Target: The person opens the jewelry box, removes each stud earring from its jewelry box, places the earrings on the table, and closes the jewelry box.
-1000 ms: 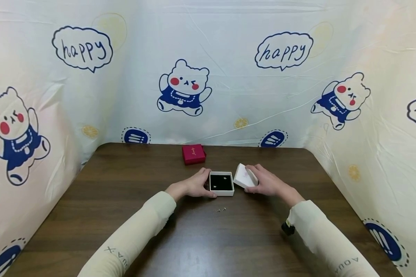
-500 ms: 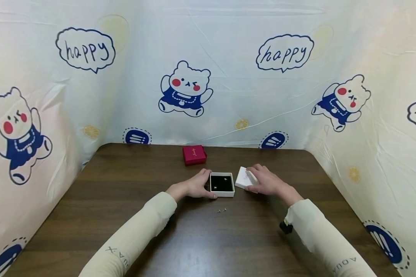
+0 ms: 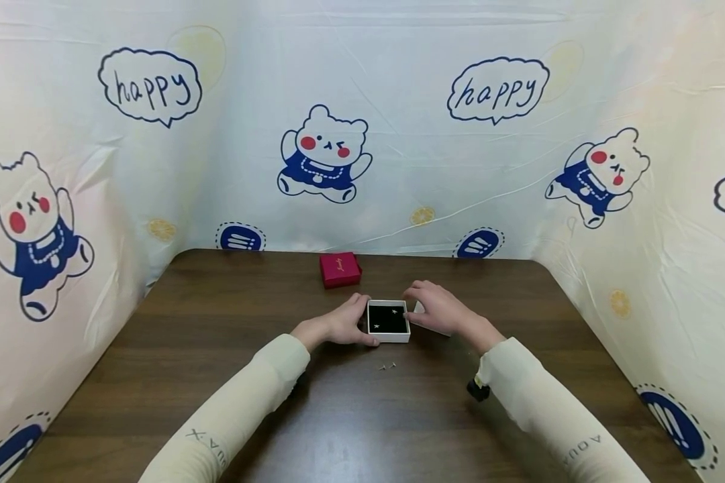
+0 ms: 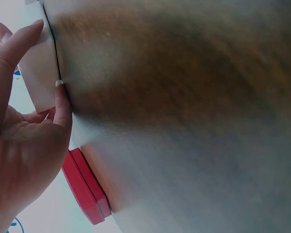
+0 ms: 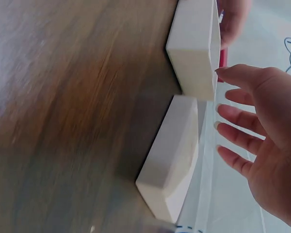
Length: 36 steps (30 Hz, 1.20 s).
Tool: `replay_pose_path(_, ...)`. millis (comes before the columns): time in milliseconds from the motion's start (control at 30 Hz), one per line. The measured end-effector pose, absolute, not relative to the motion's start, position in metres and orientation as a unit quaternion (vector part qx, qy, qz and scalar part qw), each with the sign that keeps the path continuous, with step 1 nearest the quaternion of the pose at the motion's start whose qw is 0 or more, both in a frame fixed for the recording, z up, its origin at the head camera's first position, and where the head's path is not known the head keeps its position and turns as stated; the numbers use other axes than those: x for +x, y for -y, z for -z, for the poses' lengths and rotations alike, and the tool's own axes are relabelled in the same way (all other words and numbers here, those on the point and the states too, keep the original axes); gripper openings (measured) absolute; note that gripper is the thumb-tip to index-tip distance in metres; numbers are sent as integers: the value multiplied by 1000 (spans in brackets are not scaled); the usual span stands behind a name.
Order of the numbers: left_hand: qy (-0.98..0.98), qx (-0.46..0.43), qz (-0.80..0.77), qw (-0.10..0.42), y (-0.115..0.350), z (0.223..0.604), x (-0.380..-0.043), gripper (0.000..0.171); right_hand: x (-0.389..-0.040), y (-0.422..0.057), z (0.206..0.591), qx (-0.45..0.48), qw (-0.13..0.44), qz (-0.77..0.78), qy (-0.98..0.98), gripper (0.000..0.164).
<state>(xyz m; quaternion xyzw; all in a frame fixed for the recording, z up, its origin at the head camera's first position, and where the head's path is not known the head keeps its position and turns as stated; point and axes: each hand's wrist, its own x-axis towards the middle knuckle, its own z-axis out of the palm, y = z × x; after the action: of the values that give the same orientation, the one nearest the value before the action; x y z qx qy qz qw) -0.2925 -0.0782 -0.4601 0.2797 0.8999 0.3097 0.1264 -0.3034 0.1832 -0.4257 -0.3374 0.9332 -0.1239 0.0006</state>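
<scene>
My left hand (image 3: pixel 338 323) grips the left side of a small white jewelry box (image 3: pixel 390 339), thumb at its near side and fingers at the far side. In the box lies a black insert (image 3: pixel 387 321) bearing two tiny star-shaped pieces. To its right, the white lid (image 5: pixel 167 155) rests on the table, partly hidden under my right hand (image 3: pixel 442 310) in the head view. That hand holds nothing; in the right wrist view its fingers are spread and relaxed, the uppermost fingertip right at the box's rim.
Two tiny metallic pieces (image 3: pixel 387 366) lie on the wooden table (image 3: pixel 362 422) in front of the box. Behind it sits a red box (image 3: pixel 340 270) with gold lettering. A printed curtain (image 3: pixel 362 221) surrounds the table's back and sides.
My right hand has lowered the white lid onto the table, let go of it and moved left to the jewelry box's right edge. The left hand keeps its grip in place.
</scene>
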Motion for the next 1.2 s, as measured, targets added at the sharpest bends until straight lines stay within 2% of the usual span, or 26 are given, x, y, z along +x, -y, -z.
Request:
replay_pose_path(133, -900, 280, -308, 130, 78, 460, -293, 86, -305, -174, 427, -360, -2, 120, -925, 28)
replay_pose_path(367, -899, 282, -307, 133, 78, 462, -294, 84, -307, -163, 432, -363, 2, 99, -926, 22)
replay_pose_path(767, -899, 284, -308, 127, 79, 460, -293, 83, -307, -149, 436, -380, -44, 49, -923, 4)
replay_pose_path(967, -897, 283, -316, 128, 79, 459, -293, 81, -308, -143, 435, -375, -67, -7, -925, 9)
replay_pose_path(1200, -899, 284, -308, 129, 78, 460, -291, 80, -308, -140, 438, -368, -61, -32, -927, 10)
